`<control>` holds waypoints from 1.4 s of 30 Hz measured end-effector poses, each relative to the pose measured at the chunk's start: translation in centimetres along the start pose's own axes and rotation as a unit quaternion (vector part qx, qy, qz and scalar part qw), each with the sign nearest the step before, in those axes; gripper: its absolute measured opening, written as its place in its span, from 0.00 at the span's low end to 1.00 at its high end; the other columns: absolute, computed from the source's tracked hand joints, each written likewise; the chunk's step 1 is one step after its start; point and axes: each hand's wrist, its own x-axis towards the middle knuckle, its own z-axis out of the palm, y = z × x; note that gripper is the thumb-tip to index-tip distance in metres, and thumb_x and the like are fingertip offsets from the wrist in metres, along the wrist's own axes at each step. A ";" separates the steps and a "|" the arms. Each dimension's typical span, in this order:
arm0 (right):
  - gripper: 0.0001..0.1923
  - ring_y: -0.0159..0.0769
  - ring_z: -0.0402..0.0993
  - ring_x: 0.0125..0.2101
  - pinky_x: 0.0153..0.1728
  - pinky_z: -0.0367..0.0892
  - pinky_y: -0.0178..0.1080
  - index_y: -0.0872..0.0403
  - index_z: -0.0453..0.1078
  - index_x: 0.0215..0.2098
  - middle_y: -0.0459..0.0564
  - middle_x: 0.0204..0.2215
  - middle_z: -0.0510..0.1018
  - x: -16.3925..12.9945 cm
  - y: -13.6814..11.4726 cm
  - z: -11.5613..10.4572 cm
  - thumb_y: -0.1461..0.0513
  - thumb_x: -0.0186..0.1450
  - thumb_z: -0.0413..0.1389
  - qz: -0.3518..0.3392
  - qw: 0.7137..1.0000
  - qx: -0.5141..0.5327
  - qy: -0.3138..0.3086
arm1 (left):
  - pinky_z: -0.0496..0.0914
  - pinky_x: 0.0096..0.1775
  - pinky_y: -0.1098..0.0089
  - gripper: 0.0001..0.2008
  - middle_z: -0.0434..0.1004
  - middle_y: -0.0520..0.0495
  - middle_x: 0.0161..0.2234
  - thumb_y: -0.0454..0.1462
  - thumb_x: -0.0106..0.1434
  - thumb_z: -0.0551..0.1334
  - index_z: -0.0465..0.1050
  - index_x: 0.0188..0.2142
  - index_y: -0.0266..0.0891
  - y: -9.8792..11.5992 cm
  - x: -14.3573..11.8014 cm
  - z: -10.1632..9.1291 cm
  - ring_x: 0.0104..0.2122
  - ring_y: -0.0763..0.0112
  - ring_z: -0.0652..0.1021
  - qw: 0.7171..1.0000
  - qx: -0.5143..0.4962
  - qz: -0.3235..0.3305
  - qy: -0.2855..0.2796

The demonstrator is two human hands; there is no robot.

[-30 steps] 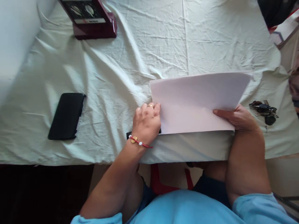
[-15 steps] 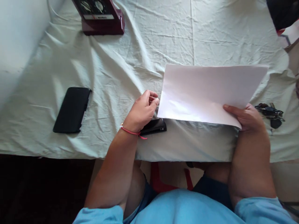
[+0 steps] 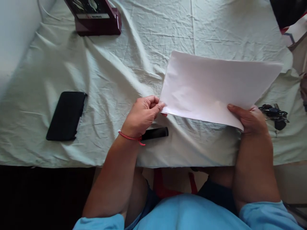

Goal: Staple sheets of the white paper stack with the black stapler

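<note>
White paper (image 3: 211, 86), seemingly several sheets together, is held over the table between my two hands. My left hand (image 3: 145, 115) pinches its near left corner, thumb on top and fingertips beneath. At the near right edge my right hand (image 3: 250, 118) grips it, the thumb lying on the upper face and the other fingers hidden underneath. A black object (image 3: 155, 133), maybe a stapler or hole punch, lies on the cloth just below my left wrist and is partly covered by it.
A black phone or phone case (image 3: 66, 115) lies on the pale tablecloth (image 3: 115, 83) at the left. Keys (image 3: 275, 115) rest right of my right hand. A maroon device (image 3: 98, 24) stands at the far left, and a black item (image 3: 289, 12) is at the far right corner.
My left hand has closed on the paper's near left corner; before, it was just beside the edge. The paper's far side has risen and tilted. The view has shifted slightly.
</note>
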 end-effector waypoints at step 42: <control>0.28 0.46 0.87 0.54 0.57 0.87 0.43 0.54 0.81 0.37 0.55 0.47 0.89 -0.3 0.3 1.1 0.56 0.40 0.81 -0.103 0.991 0.068 0.046 | 0.66 0.35 0.68 0.22 0.74 0.52 0.28 0.51 0.57 0.82 0.75 0.27 0.42 -0.4 0.2 -0.9 0.31 0.70 0.71 0.998 -0.038 0.045 -0.010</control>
